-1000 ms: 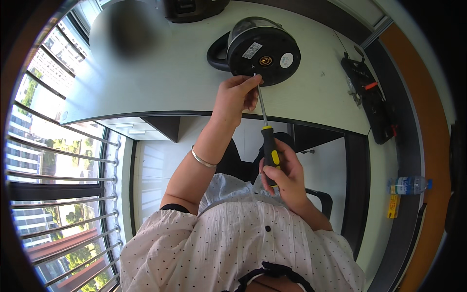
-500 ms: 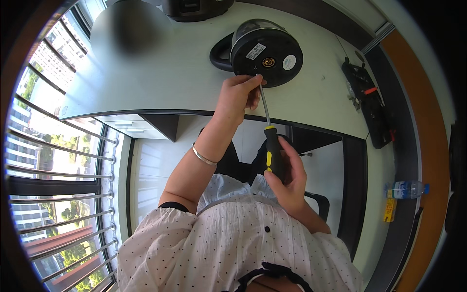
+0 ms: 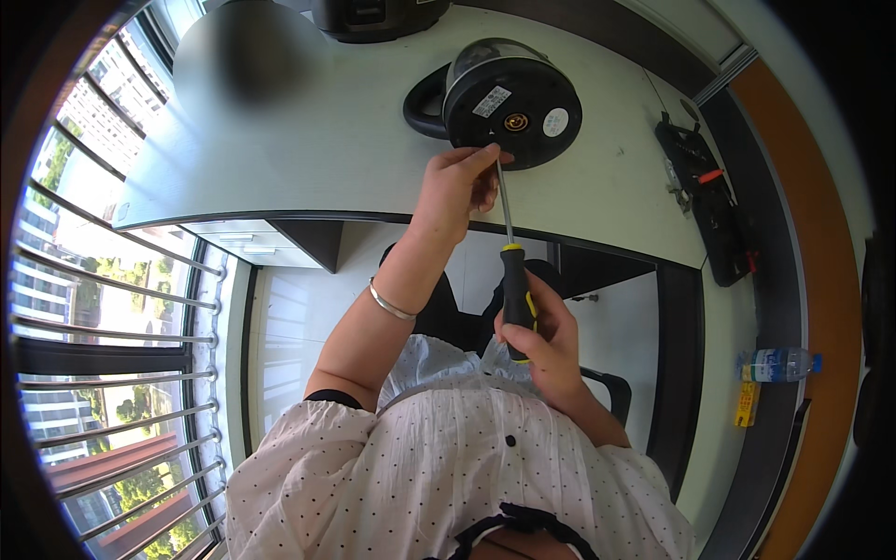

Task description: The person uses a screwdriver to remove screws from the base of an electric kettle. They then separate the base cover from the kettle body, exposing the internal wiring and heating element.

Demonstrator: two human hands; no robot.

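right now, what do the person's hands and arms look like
The left hand and right hand are ungloved. A slim silver bangle circles the left forearm. The white, dark-dotted left sleeve ends at a black band; the right sleeve has the same dots.

Pale, dark-edged desk (image 3: 327, 177) spreads before us. On it we see kettle (image 3: 527, 98) tipped over, black base (image 3: 546, 149) facing our way, handle (image 3: 425, 123) to left. Dark appliance (image 3: 378, 19) sits along far side, cut off by frame. Down right-hand stretch: black tool case (image 3: 721, 224), red piece (image 3: 711, 175) showing; nearer us, blue-capped bottle (image 3: 784, 365) beside yellow box (image 3: 747, 405).
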